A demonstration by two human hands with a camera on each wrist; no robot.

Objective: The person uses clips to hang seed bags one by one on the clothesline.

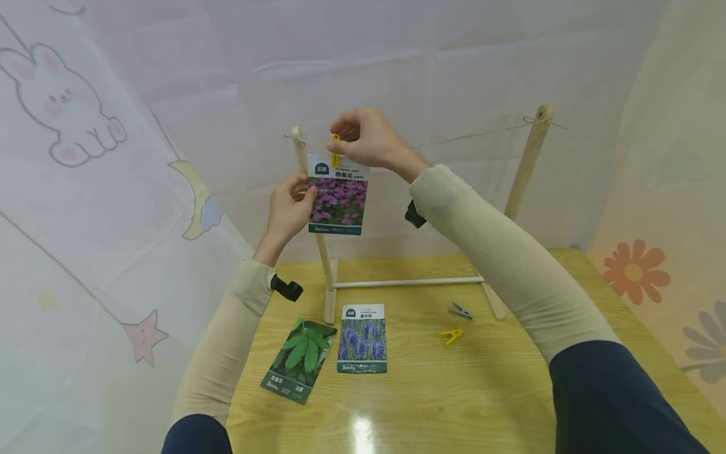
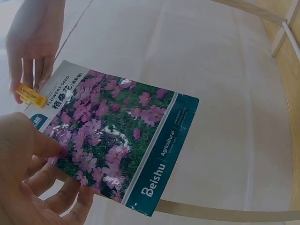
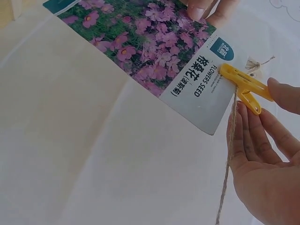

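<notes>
A seed packet (image 1: 338,202) with pink flowers hangs at the twine near the left post. My left hand (image 1: 290,205) pinches its left edge, thumb on the printed front and fingers behind. A yellow clothespin (image 3: 246,86) bites the packet's top edge at the twine (image 3: 226,173). My right hand (image 1: 371,140) holds that clothespin by its handles, the thumb on one and fingertips at the other. In the left wrist view the packet (image 2: 112,136) tilts, its green bottom band facing away from the left hand.
A wooden frame with a left post (image 1: 323,252) and right post (image 1: 527,164) carries the twine. On the table (image 1: 431,391) lie a green-leaf packet (image 1: 299,359), a purple-flower packet (image 1: 362,340), a grey clothespin (image 1: 461,311) and another yellow clothespin (image 1: 451,337).
</notes>
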